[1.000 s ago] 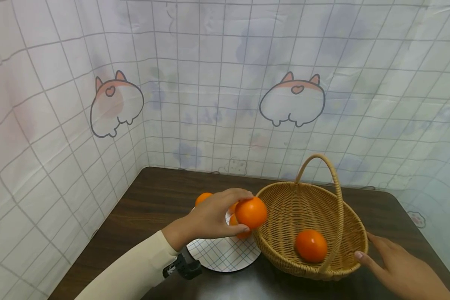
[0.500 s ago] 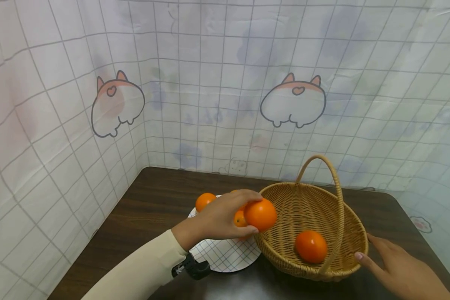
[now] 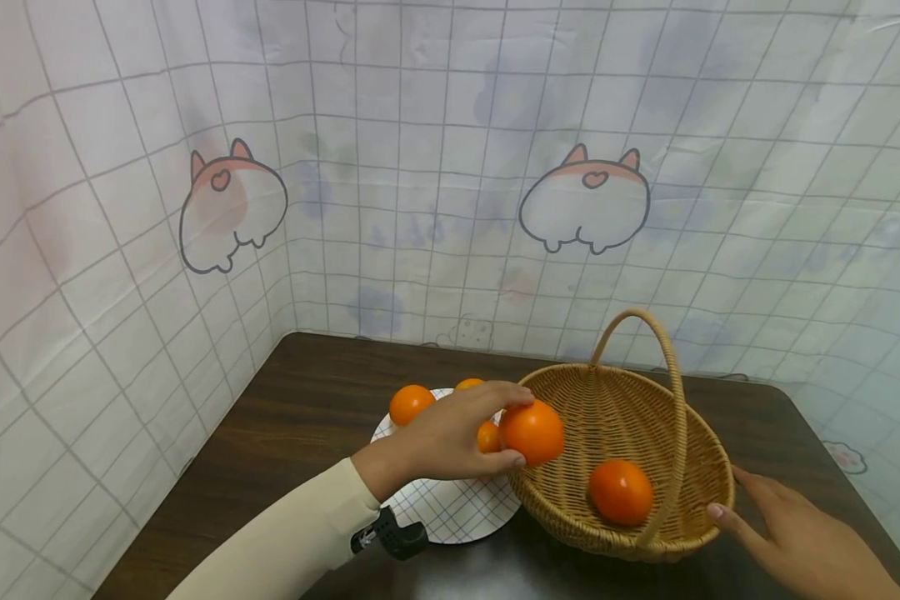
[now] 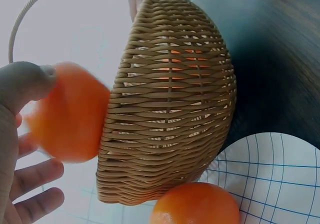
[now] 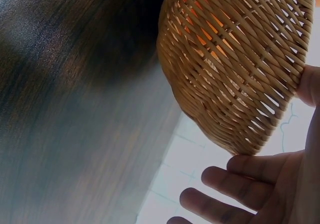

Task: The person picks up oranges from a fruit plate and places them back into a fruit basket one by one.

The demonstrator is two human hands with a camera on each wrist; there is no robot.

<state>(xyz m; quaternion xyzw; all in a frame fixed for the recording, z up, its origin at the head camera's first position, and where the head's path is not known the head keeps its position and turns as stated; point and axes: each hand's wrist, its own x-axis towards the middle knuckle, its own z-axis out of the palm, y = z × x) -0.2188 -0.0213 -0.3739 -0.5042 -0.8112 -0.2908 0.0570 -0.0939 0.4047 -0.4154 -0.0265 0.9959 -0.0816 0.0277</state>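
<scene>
My left hand (image 3: 450, 437) holds a shiny orange (image 3: 534, 433) between thumb and fingers, just above the left rim of a wicker basket (image 3: 615, 408). In the left wrist view the held orange (image 4: 75, 116) is close by the basket's rim; whether they touch I cannot tell. A second orange (image 3: 621, 493) lies inside the basket. My right hand (image 3: 802, 533) holds the basket's right end, thumb at the rim and index finger (image 5: 260, 166) against the outside. Several oranges, including one at the back left (image 3: 411, 404), sit on a round plate (image 3: 453, 512), partly hidden by my left hand.
The basket's arched handle (image 3: 678, 417) rises over its right part. A dark wooden table (image 3: 322, 383) carries everything, and a grid-patterned curtain (image 3: 420, 208) hangs behind it and on the left. The plate stands directly left of the basket.
My left hand has moved right with the orange, from above the plate to the basket's left rim. More of the oranges on the plate show. My right hand stays at the basket.
</scene>
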